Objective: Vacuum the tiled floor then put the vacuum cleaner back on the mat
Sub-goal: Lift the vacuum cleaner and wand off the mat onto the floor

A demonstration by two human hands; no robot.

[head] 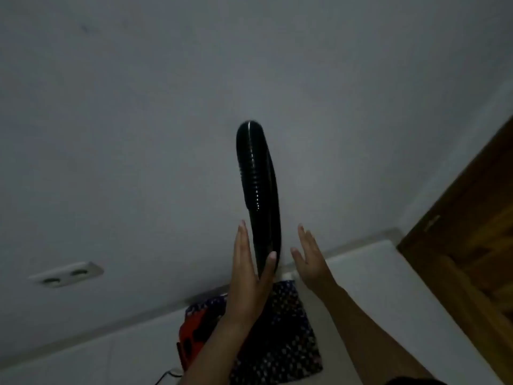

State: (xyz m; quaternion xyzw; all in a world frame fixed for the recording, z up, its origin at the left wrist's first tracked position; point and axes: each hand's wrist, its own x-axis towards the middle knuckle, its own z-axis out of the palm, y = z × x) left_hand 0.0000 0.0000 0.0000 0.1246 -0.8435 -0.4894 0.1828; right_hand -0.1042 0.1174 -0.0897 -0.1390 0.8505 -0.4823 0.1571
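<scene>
A black ribbed vacuum hose (258, 176) arches upright in the middle of the view, in front of the wall. My left hand (249, 270) steadies its lower part: the hose lies between my thumb and my straight fingers, with the thumb pressed on it. My right hand (309, 259) is just right of the hose, fingers spread, touching nothing. Below my hands lies a dark dotted mat (286, 343) against the wall. The vacuum cleaner's red body (194, 329) stands on the mat's left side, partly hidden by my left forearm.
The white tiled floor (374, 290) runs along the grey wall. A double wall socket (66, 273) sits low at the left. A brown wooden door (472, 259) fills the right side. A black cable (166, 376) trails on the floor near the vacuum cleaner.
</scene>
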